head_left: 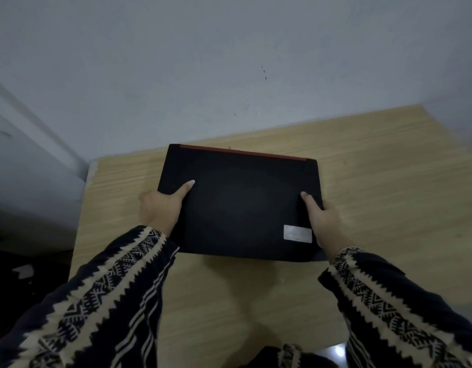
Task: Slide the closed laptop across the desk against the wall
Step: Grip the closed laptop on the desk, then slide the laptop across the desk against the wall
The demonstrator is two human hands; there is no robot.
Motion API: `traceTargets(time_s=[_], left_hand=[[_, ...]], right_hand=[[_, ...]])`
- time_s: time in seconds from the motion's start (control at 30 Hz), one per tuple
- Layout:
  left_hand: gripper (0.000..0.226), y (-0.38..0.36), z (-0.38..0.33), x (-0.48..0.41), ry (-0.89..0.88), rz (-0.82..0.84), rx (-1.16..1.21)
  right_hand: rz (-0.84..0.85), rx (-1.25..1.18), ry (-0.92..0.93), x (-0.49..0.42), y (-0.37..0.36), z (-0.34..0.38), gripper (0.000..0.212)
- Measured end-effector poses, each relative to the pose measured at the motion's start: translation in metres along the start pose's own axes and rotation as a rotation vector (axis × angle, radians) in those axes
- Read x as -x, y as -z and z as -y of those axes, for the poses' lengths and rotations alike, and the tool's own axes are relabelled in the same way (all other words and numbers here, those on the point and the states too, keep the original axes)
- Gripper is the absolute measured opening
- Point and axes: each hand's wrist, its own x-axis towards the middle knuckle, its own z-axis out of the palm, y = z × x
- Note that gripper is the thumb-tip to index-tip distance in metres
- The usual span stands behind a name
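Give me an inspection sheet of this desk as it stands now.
Surface: wooden desk, light grain.
Job's things: closed black laptop, red strip on its far edge, far left corner near the wall; grey sticker near right.
Clutter: nothing seen.
Hands: left hand grips the laptop's left edge, right hand the right edge, thumbs on top.
Cables: nothing seen.
Surroundings: pale wall behind; dark floor at left.

Between my hands I see a matte black closed laptop (pixel 240 203) with a red strip along its far edge and a silvery-white rectangular sticker (pixel 297 234) beside my right hand (pixel 323 221); below lies the pale wood-grain desk (pixel 388 181); my dark navy sleeves (pixel 104 301) carry cream zigzags.
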Motion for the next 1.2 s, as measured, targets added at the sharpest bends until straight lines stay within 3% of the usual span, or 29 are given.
traceTargets(time_s=[0.2, 0.27, 0.37, 0.43, 0.5, 0.57, 0.67, 0.93, 1.2], left_hand=[[0.081, -0.006, 0.005, -0.001, -0.074, 0.109, 0.249], [0.075, -0.007, 0.007, 0.0, -0.067, 0.108, 0.307], [0.067, -0.009, 0.008, 0.001, -0.046, 0.041, 0.374], [0.064, -0.012, 0.01, 0.004, -0.037, -0.017, 0.423], [0.063, -0.015, 0.009, 0.008, -0.047, -0.062, 0.418], [0.061, -0.016, 0.005, 0.01, -0.06, -0.062, 0.412], [0.059, -0.016, -0.002, 0.016, -0.058, -0.058, 0.431], [0.06, -0.05, -0.025, 0.05, -0.038, -0.105, 0.459], [0.059, -0.132, -0.084, 0.113, -0.007, -0.096, 0.47]], right_hand=[[-0.018, 0.01, 0.086, -0.012, 0.013, 0.022, 0.057], [0.073, 0.016, 0.07, -0.023, 0.018, 0.032, 0.059], [0.311, 0.072, -0.035, -0.033, 0.029, 0.044, 0.081], [0.377, 0.096, -0.007, -0.035, 0.032, 0.043, 0.09], [0.308, 0.079, 0.107, -0.032, 0.027, 0.036, 0.084], [0.182, 0.04, 0.214, -0.028, 0.022, 0.026, 0.064], [0.08, 0.028, 0.265, -0.024, 0.022, 0.02, 0.047], [0.053, 0.103, 0.296, -0.059, 0.062, 0.037, 0.072], [0.017, 0.211, 0.323, -0.125, 0.156, 0.059, 0.068]])
